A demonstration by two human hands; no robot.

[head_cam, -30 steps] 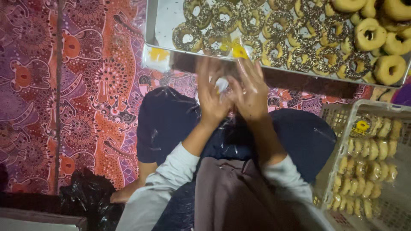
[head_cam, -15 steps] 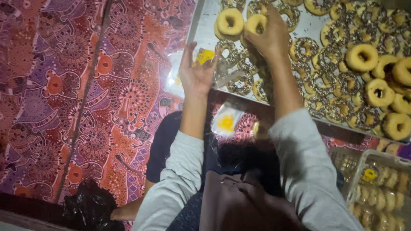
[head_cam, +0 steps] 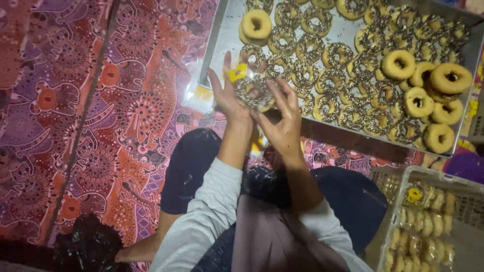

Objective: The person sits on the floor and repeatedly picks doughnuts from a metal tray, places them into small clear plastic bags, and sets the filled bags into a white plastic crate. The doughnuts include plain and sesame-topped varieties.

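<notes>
In the head view, the left hand (head_cam: 228, 95) and the right hand (head_cam: 282, 118), fingers half spread, hold together one sprinkled doughnut in a clear bag (head_cam: 253, 90) with a yellow label, just over the near-left corner of the metal tray (head_cam: 222, 35). More clear bags (head_cam: 199, 93) lie beside this edge. A white crate (head_cam: 403, 201) of wrapped doughnuts stands at the lower right, leaving little room there.
</notes>
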